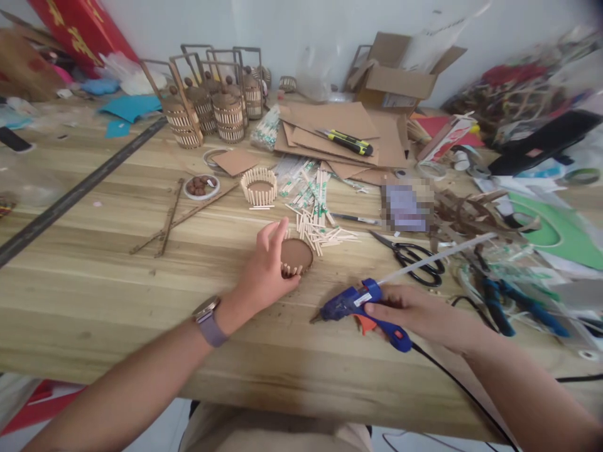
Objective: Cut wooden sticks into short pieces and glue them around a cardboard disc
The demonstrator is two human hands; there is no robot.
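My left hand (266, 270), with a watch on the wrist, is curved around the left side of a round brown base (298, 253). Short pale sticks stand along part of the base's rim, beside my thumb. In my right hand (409, 311) is a blue glue gun (351, 300), its nozzle pointing down left, apart from the base. A long clear glue stick (438, 256) sticks out of its back. Behind the base lies a loose pile of short wooden sticks (325, 233). A ring of upright sticks (259, 188) stands farther back.
Black scissors (419, 260) and blue-handled pliers (511, 304) lie at the right. Cardboard sheets (330, 125) with a yellow-black cutter (348, 142) are behind. Several small lidded baskets (228, 116) stand at the back left. A white bowl (201, 196) holds brown pieces. The gun's cord (461, 389) runs down right.
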